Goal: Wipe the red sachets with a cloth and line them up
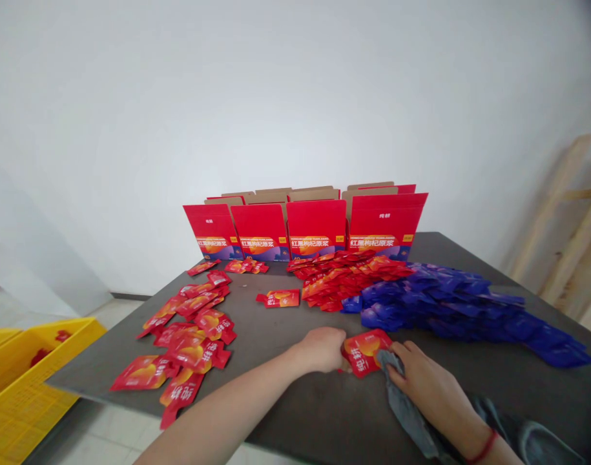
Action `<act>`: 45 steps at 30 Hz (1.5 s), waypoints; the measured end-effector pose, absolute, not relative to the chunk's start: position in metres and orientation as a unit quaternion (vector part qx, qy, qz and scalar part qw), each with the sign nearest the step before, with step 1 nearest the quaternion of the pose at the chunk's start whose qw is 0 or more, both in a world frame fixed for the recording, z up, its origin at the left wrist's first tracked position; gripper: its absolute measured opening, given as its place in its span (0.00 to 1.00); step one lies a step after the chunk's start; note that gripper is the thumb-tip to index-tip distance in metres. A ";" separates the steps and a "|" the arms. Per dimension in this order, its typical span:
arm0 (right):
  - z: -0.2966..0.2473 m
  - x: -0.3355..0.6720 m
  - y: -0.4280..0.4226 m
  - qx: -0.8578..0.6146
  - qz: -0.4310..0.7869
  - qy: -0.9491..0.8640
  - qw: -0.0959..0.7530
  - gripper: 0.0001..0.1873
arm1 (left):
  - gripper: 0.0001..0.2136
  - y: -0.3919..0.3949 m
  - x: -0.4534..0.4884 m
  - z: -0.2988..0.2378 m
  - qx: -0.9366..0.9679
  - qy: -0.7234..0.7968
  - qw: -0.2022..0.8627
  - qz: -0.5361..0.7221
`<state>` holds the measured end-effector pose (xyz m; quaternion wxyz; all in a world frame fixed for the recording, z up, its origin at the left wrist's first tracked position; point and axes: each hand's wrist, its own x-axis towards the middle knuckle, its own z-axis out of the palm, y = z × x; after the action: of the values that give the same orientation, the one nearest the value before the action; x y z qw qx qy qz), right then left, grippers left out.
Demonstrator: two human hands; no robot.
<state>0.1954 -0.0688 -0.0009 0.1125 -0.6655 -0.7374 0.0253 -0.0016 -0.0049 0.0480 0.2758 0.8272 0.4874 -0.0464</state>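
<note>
Our left hand grips a pouch, right hand a cloth; swinging wide could scatter the blue pile at our two o'clock.

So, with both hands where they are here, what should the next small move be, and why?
Probably the right hand should wipe the grey cloth across the face of the red pouch: the left hand grips one end of it, while the cloth, held in the right, overlaps its opposite edge.
</note>
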 end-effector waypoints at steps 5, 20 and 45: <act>0.003 0.234 -0.080 -0.693 -0.007 -0.715 0.087 0.10 | 0.05 -0.007 -0.008 0.031 0.698 0.411 0.586 0.025; -0.007 0.188 -0.102 -0.655 -0.061 -0.741 0.138 0.10 | 0.05 -0.031 0.007 0.009 0.768 0.360 0.525 0.075; -0.013 0.263 -0.091 -0.719 -0.043 -0.684 0.111 0.08 | 0.06 -0.021 -0.003 0.020 0.853 0.371 0.334 0.152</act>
<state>0.2634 -0.0910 -0.0134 0.1109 -0.7195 -0.6843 -0.0428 -0.0028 -0.0210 0.0202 0.3341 0.8530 0.3712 0.1516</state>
